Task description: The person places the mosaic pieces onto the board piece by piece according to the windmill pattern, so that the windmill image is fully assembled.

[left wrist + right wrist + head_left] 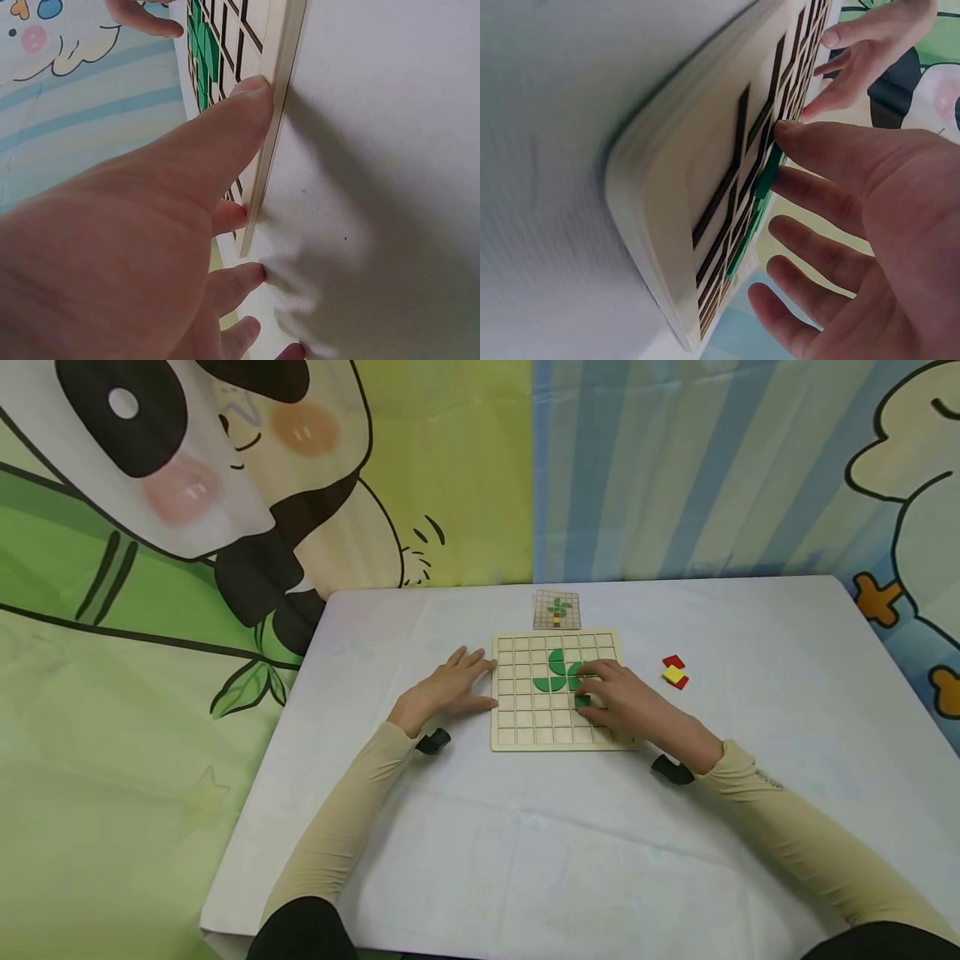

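Observation:
A square wooden grid board (pixel 517 718) lies flat on the table. Green rounded pieces (pixel 557 662) sit in cells around its middle. At the board's left edge my left hand (pixel 448 687) has its fingers spread; its thumb (pixel 251 94) rests against the rim, seen close in the left wrist view. My right hand (pixel 626 697) reaches over the board from the right. Between its thumb and index finger it pinches a green piece (pixel 768 174) low at the grid, while the other fingers stay spread. That hand partly hides the green pieces on the right side.
Behind the board lies a small card (pixel 557 610) printed with a grid and a green, red and yellow pattern. To the right, red pieces (pixel 673 661) and a yellow piece (pixel 673 675) lie in a small heap. A patterned cloth (pixel 465 468) hangs behind the white table (pixel 525 852).

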Demonstrator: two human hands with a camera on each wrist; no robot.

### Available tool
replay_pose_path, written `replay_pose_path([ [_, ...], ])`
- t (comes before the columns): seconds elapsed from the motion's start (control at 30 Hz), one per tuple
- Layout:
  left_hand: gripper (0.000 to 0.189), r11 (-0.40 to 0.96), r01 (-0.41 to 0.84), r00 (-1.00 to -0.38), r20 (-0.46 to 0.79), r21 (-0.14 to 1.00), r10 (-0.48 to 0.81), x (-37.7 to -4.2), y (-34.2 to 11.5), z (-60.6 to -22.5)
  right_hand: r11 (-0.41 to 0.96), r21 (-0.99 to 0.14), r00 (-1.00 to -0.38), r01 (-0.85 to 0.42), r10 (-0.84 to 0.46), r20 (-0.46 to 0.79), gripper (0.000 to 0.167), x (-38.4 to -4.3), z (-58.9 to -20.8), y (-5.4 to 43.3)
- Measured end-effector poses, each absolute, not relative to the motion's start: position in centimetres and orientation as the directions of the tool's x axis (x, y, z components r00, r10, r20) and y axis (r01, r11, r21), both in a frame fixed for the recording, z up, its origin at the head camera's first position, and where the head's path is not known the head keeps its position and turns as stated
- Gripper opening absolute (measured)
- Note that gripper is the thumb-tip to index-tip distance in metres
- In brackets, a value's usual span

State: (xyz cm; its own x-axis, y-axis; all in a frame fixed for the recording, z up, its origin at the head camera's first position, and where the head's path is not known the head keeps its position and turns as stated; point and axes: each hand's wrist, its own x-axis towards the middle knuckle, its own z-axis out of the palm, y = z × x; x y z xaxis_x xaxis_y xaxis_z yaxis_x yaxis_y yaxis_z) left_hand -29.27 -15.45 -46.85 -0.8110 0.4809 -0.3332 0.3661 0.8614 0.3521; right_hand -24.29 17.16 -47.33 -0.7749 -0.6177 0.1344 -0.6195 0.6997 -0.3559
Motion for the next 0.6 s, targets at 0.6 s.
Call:
replay_pose_path([
  [0.6,0.081,0.863,0.365,-0.813,-0.331,0.35,0.478,-29.11,-15.28,-46.68,0.666,-0.355,-0.752,-0.656,-0.619,0.227,0.009,-24.64,-48.02,17.01],
])
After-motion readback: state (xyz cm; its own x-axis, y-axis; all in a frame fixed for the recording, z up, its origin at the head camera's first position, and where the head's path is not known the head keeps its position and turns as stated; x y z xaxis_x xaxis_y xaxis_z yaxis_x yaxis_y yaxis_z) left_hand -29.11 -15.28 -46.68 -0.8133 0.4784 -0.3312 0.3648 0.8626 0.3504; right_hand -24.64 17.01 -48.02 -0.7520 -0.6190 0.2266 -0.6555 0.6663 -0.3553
